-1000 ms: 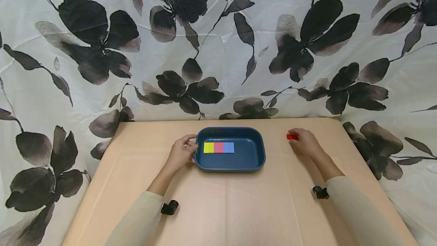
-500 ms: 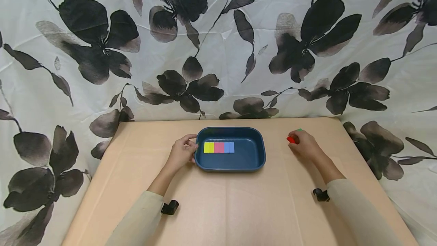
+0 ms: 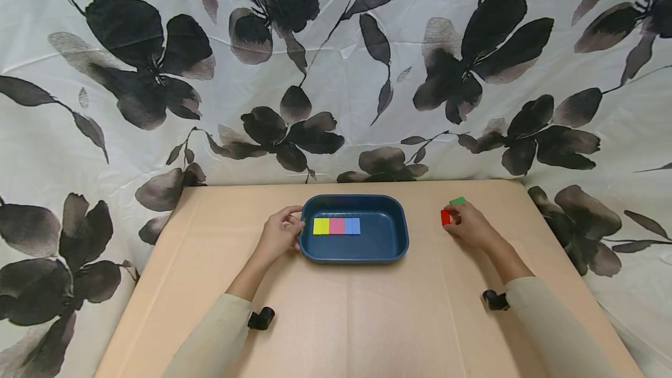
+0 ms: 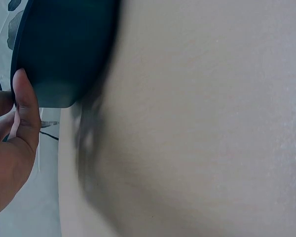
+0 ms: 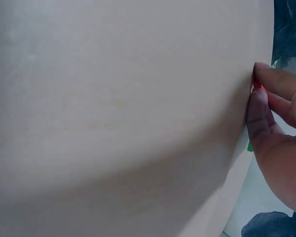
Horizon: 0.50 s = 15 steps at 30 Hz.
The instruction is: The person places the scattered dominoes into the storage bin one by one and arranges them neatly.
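A dark blue tray [image 3: 399, 237] sits mid-table and holds a row of yellow, pink and blue blocks [image 3: 336, 226]. My left hand [image 3: 280, 233] grips the tray's left rim, the thumb [image 4: 25, 106] pressed against its outer wall [image 4: 64, 49]. To the right of the tray my right hand [image 3: 467, 223] pinches a small red block [image 3: 445, 217] just above the table. Only a sliver of that red block [image 5: 256, 85] shows between the fingertips in the right wrist view. A green block [image 3: 458, 200] lies on the table just behind the right hand.
The tan table [image 3: 357, 319] ends at a black-and-white floral cloth [image 3: 336, 74] hung behind and draped down both sides. A small black camera is strapped on each wrist [image 3: 261, 318].
The right hand has lifted the red block and drawn it slightly toward me, turning it on edge and uncovering the green block behind. The left hand and tray have not moved.
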### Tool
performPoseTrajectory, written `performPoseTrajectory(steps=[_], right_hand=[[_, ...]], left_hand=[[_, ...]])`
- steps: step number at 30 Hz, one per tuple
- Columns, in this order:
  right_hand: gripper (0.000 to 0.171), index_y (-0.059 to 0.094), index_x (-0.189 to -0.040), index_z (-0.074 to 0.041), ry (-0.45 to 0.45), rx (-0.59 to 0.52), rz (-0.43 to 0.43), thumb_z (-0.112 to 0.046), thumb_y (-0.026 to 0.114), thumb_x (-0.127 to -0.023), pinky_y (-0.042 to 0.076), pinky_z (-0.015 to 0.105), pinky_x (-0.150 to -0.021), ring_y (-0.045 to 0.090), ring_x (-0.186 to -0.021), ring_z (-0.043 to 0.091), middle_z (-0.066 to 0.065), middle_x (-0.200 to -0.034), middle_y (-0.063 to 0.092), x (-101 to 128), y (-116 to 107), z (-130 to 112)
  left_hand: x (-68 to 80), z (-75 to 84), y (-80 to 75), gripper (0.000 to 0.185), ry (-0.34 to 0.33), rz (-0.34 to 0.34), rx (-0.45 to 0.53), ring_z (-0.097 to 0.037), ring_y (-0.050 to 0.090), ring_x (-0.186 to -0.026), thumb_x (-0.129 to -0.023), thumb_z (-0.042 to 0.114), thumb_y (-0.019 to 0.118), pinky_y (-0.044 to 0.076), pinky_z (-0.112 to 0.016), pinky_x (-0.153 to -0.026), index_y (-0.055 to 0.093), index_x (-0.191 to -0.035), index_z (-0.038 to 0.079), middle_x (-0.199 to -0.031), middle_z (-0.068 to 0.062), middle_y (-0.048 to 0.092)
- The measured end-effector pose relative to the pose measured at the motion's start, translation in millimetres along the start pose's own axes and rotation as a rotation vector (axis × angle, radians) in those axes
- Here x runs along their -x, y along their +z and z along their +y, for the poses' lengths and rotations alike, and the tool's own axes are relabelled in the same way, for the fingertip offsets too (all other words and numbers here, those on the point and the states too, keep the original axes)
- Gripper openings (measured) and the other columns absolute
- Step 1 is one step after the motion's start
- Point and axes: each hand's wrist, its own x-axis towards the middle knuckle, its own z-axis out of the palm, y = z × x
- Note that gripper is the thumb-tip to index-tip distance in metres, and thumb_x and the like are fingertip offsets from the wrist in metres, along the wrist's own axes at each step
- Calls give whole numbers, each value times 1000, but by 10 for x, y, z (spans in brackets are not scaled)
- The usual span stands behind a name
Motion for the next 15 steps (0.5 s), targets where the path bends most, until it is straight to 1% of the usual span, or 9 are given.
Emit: performPoseTrajectory(steps=[3,7,11,15], right_hand=[[50,58,-131,12,-6,-2,19,-8,77,-90,56,37,-81,60,-96,32,23,-110,58,-22,7,22],[49,61,-128,11,-17,-16,54,-11,80,-89,56,39,-82,61,-94,30,19,-103,64,-32,19,7],[51,62,-129,8,-17,-48,86,-13,82,-88,59,39,-83,66,-95,29,17,-102,70,-44,33,-65],[49,63,-129,6,-35,-55,109,-11,83,-87,61,37,-82,68,-93,27,15,-100,72,-78,34,-168]], left_hand=[[-12,-3,9,40,-2,2,-5,-16,59,-52,-98,2,67,65,-47,-54,62,-138,7,-94,-13,59],[-29,-7,22,40,-4,6,-5,-16,59,-52,-98,2,67,65,-46,-54,62,-138,7,-94,-13,59],[-44,-4,33,40,0,11,-7,-16,59,-51,-98,3,67,65,-47,-54,62,-138,7,-94,-13,60],[-64,-3,43,40,1,16,-9,-15,59,-51,-99,3,67,65,-47,-54,62,-138,7,-94,-13,60]])
